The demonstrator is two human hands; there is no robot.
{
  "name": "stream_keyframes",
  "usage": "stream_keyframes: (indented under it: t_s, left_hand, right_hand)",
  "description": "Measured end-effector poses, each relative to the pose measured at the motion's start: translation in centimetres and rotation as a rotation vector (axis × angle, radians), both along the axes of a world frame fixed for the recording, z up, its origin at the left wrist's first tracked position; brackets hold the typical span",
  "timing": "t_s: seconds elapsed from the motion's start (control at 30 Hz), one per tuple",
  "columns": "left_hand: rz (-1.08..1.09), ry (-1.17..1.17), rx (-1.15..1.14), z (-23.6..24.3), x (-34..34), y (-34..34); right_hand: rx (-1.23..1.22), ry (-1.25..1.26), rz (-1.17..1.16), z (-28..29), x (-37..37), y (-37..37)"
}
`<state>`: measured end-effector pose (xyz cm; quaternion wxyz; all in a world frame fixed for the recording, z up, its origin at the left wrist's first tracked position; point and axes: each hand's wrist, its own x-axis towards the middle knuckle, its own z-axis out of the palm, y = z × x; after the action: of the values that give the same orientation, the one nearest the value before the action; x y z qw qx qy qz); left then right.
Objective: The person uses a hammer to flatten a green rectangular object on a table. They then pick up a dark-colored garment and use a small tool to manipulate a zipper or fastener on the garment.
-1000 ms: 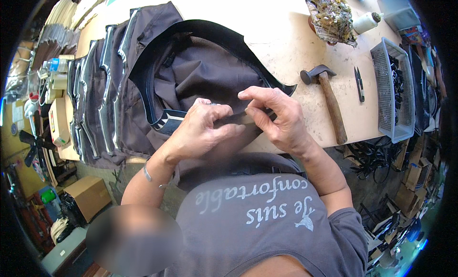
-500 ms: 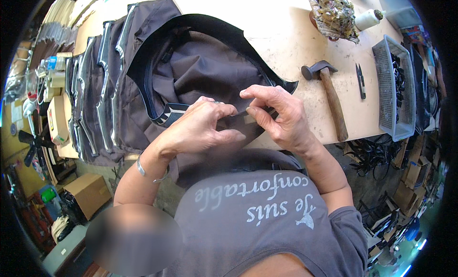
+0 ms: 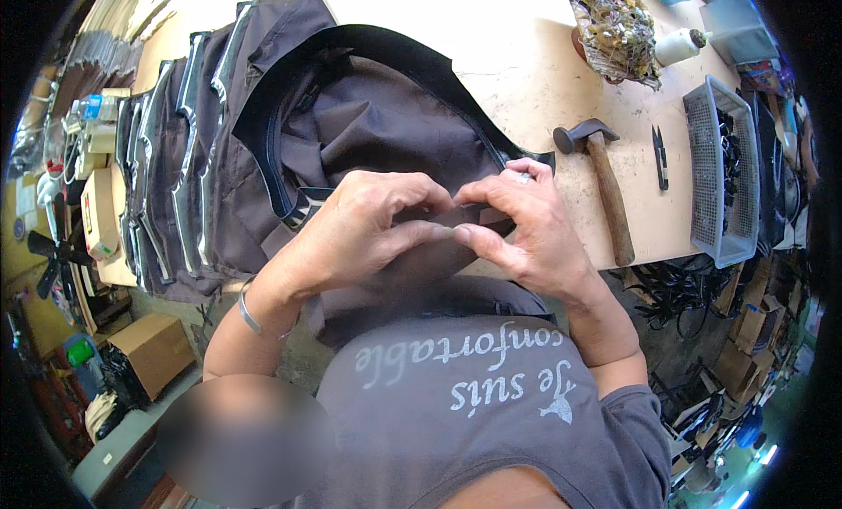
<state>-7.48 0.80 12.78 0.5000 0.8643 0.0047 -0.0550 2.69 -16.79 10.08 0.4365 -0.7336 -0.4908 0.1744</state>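
A dark brown fabric piece (image 3: 386, 114) with a wide black curved border (image 3: 368, 42) lies bunched at the table's near edge. Over its near edge, my left hand (image 3: 368, 220) pinches the fabric between thumb and fingers. Fingertip to fingertip with it, my right hand (image 3: 526, 220) closes on the same edge and wears a ring. Just left of my left hand, pale pointed shapes show on the black border. The exact spot under the fingertips is partly hidden by my fingers.
Right of the piece lie a hammer (image 3: 605, 185) and small black thread snips (image 3: 660, 158). A grey plastic basket (image 3: 699, 158) holds black parts. Similar dark pieces with shiny edges (image 3: 189, 149) overlap at left. A clump-filled container (image 3: 614, 35) and a white spool (image 3: 675, 46) stand behind.
My right hand's fingers have come down and left to meet my left fingertips. My left fingers have closed further toward the thumb on the fabric edge.
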Motion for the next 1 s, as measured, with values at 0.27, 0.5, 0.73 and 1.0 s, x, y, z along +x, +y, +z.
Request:
stream_keyframes:
  t_s: [0.27, 0.5, 0.73, 1.0]
  left_hand:
    - [-0.137, -0.389, 0.58, -1.4, -0.6, -0.5]
    - [0.065, 0.05, -0.05, -1.8, 0.2, -0.5]
    - [0.123, 0.213, -0.305, -1.0, 0.4, -0.2]
    - [0.015, 0.409, -0.098, -1.3, 0.6, -0.1]
  right_hand:
    - [-0.113, 0.077, 0.004, -0.2, 0.7, 0.7]
    - [-0.123, 0.13, 0.068, 0.0, 1.4, 0.9]
    - [-0.005, 0.182, 0.075, -0.8, 1.2, 1.5]
    - [-0.102, 0.342, 0.086, -0.6, 1.3, 1.6]
